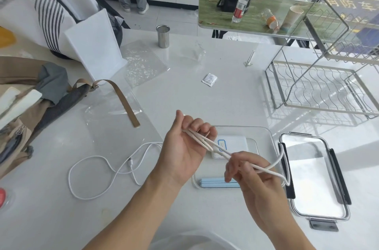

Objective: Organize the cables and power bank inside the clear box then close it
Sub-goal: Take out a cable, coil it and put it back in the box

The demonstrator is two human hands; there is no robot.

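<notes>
My left hand [185,147] and my right hand [246,169] both grip a folded cream cable [217,148] above the clear box [264,133]. A loop of this cable [284,169] hangs past my right hand over the box's right rim. Inside the box lies a white power bank [235,144] with a blue label, and a light blue flat item [217,185] rests along the near wall. The clear lid [313,176] with black clasps lies on the table to the right of the box. A second, thin white cable [98,172] sprawls loose on the table to the left.
A brown backpack [22,118] with a strap lies at the left. Clear plastic sheets [141,63], a metal cup [163,36] and a small white sachet [209,79] sit further back. A wire dish rack [320,85] stands at the right. A person stands in the background.
</notes>
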